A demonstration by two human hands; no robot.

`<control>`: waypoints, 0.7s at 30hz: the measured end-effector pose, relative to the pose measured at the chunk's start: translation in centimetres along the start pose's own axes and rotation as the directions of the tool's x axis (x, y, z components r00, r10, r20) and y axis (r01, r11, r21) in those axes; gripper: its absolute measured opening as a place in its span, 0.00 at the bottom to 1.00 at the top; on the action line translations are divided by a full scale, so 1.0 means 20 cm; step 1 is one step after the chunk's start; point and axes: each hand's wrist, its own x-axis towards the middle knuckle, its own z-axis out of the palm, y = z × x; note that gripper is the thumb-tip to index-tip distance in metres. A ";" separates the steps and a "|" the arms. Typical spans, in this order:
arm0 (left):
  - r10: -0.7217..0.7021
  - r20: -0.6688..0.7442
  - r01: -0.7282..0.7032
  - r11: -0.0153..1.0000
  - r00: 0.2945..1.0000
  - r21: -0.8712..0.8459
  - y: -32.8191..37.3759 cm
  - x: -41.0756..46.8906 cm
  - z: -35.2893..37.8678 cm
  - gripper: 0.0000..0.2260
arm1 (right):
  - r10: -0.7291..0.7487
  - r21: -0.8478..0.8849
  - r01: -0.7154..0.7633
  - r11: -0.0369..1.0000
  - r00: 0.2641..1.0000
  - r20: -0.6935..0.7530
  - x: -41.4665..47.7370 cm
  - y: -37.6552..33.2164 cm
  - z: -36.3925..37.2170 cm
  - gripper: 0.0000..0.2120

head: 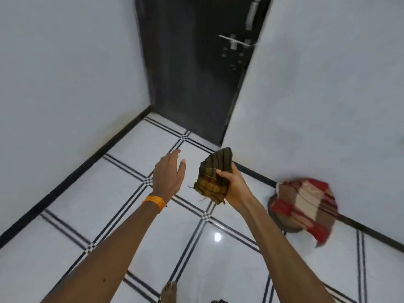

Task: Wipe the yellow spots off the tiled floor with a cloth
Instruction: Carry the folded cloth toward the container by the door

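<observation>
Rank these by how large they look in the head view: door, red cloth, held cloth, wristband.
1. door
2. red cloth
3. held cloth, which looks smaller than the red cloth; it is nearer the camera, so true sizes stay unsure
4. wristband

Crumpled green-yellow plaid cloth (pixel 213 177) held above glossy white tiled floor (pixel 113 197), dark grid lines.

One wide-angle view, worn on the person's head, looks forward and down from well above the glossy white tiled floor with dark double lines (pixel 98 193), facing the dark grey door (pixel 192 73) in the corner between the white walls (pixel 65 73); the left forearm (pixel 105 248) and right forearm (pixel 277 248) enter from the bottom edge, close to the lens
</observation>
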 end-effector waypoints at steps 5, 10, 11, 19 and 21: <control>0.146 0.140 -0.145 0.989 0.979 -0.017 0.27 0.15 0.31 0.20 | -0.064 0.108 0.087 0.990 0.978 -0.197 -0.03 -0.12 -0.38 0.27; 0.257 0.257 -0.248 0.967 0.932 -0.064 0.61 0.24 0.68 0.21 | -0.065 0.249 0.152 0.956 0.942 -0.328 -0.09 -0.20 -0.81 0.27; 0.278 0.269 -0.268 0.961 0.922 -0.073 0.67 0.25 0.76 0.21 | -0.058 0.273 0.161 0.948 0.936 -0.348 -0.11 -0.21 -0.89 0.26; 0.336 0.445 -0.351 0.935 0.830 -0.052 1.19 0.24 1.57 0.22 | 0.067 0.370 0.143 0.918 0.863 -0.501 -0.04 -0.23 -1.82 0.26; 0.333 0.490 -0.367 0.930 0.805 -0.030 1.30 0.24 1.75 0.23 | 0.113 0.398 0.122 0.909 0.848 -0.518 -0.01 -0.23 -2.01 0.26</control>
